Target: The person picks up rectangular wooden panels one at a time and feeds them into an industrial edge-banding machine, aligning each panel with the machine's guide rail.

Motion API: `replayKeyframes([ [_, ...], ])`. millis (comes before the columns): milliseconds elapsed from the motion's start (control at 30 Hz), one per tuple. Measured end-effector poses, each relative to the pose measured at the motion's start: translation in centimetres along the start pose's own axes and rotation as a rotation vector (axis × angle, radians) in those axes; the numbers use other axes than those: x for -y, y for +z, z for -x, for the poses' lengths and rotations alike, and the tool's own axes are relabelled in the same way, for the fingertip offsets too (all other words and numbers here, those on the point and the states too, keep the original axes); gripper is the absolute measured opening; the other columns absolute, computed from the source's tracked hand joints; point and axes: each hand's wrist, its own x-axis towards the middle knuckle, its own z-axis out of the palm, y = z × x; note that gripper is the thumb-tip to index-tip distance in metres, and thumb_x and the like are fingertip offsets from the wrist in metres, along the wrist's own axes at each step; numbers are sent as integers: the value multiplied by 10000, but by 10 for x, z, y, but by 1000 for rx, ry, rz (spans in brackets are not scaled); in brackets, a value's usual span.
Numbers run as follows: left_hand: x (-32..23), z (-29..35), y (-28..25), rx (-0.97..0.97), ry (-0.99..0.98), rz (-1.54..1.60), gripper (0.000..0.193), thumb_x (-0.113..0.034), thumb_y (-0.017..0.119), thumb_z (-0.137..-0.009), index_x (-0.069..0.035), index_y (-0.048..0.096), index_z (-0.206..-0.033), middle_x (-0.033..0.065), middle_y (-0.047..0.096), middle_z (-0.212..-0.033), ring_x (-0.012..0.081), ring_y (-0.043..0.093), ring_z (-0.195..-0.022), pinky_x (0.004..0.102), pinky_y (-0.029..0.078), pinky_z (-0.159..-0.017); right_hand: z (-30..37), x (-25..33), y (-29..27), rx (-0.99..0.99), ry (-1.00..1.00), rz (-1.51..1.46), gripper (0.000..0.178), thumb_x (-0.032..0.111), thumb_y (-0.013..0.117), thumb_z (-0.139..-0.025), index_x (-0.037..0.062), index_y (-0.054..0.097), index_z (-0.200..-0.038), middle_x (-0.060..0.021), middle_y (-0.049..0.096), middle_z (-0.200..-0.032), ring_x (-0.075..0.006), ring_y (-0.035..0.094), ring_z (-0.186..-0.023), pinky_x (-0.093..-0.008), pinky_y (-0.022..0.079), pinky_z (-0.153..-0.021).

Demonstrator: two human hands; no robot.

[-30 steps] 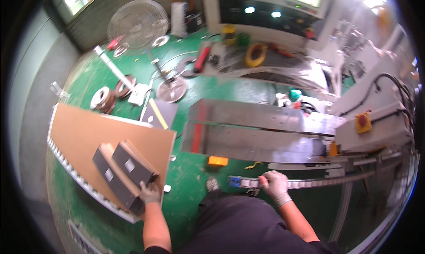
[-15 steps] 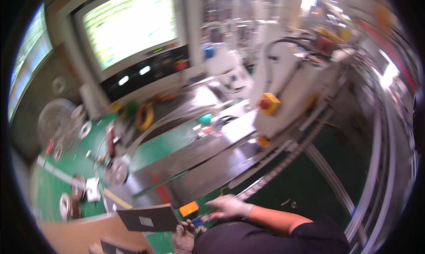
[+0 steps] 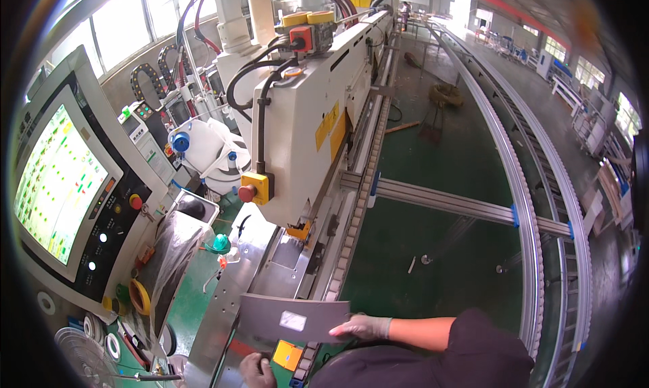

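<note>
My right hand (image 3: 365, 327), in a thin pale glove, pinches the right end of a flat dark grey panel (image 3: 314, 322) with a white label on it. The panel lies at a slant across the metal bed (image 3: 226, 300) and the conveyor track of the machine. Below the panel's left part is my left hand (image 3: 257, 371), also gloved. It is apart from the panel, its fingers loosely bent and the thumb away from them, with nothing seen in it. An orange-yellow block (image 3: 287, 355) sits just under the panel's lower edge, between my hands.
A white machine head (image 3: 297, 138) with a red stop button (image 3: 247, 193) stands ahead. At left are a lit control screen (image 3: 57, 185), plastic sheeting (image 3: 172, 253) and tape rolls (image 3: 139, 297). Aluminium rails (image 3: 500, 151) run along the right over a green floor.
The view has swung right. The panel has gone from my left hand to my right, and now lies over the machine's track. My left hand has let go of it.
</note>
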Motion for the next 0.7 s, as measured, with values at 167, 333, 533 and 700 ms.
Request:
replayKeyframes([
  [167,52,3,22,-124,-121,-301,267,-307,641,-896,-78,700,-1021,148,665,-983,377,597,-995,515,468,-894,-2,-30,-13,-205,-100,-446,246,161,757,-919,46,723,-1134,-34,731,-1099,-156,675,-1042,-344,536,-940],
  [333,22,-10,10,-128,-157,-342,251,-286,648,-880,-83,709,-1013,145,661,-1019,361,599,-992,498,459,-906,-35,-26,14,-444,-165,-568,335,422,710,-963,127,684,-1119,3,710,-1043,-150,655,-945,-356,521,-826],
  [533,12,-8,7,-100,-216,-349,223,-230,637,-871,-66,695,-1010,149,660,-1050,354,590,-1023,472,436,-951,-67,-34,29,-707,-348,-600,411,419,758,-934,72,682,-1140,-4,699,-1080,-159,640,-1015,-321,494,-918],
  [700,9,-10,9,-85,-219,-348,232,-214,627,-874,-45,688,-1020,155,647,-1039,355,584,-1027,479,429,-957,-73,-32,16,-768,-363,-768,361,264,767,-947,7,650,-1172,-9,658,-1167,-129,590,-1061,-306,467,-978],
])
